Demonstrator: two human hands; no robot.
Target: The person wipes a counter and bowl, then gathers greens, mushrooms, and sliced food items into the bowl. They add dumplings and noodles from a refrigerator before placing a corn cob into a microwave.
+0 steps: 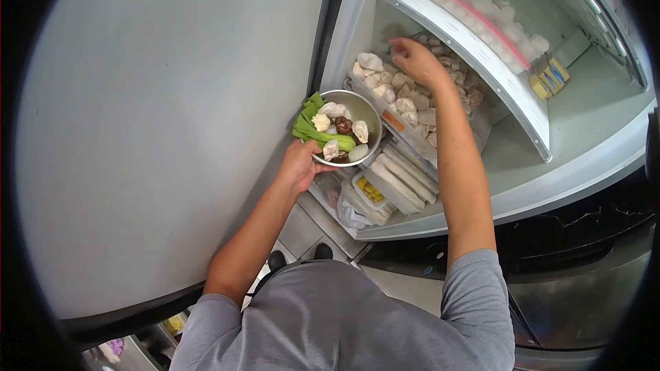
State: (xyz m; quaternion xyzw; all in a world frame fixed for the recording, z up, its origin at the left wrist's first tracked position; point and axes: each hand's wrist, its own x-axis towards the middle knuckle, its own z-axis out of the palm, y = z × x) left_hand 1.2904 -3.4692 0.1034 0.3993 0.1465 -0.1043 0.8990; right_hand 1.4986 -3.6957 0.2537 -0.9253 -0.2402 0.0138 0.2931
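Observation:
My left hand [300, 165] is closed on the rim of a round metal bowl [375, 118], thumb above and fingers beneath. Inside lie green leafy vegetables [306, 124], a dark mushroom [343, 125] and several pale dumplings [335, 110]. My right hand [416, 62] is inside the open freezer, just above a clear bin full of whitish dumplings [405, 104]. Its fingers are curled together near the bin's far side. Whatever they may pinch is too small or hidden to make out.
A white shelf [474, 55] juts over the bin, bearing a bag of round white pieces [481, 20] and yellow packs [550, 79]. The grey door [172, 130] stands open at left. Below are wrapped white slabs [405, 175] and a tub of yellow pieces [370, 190].

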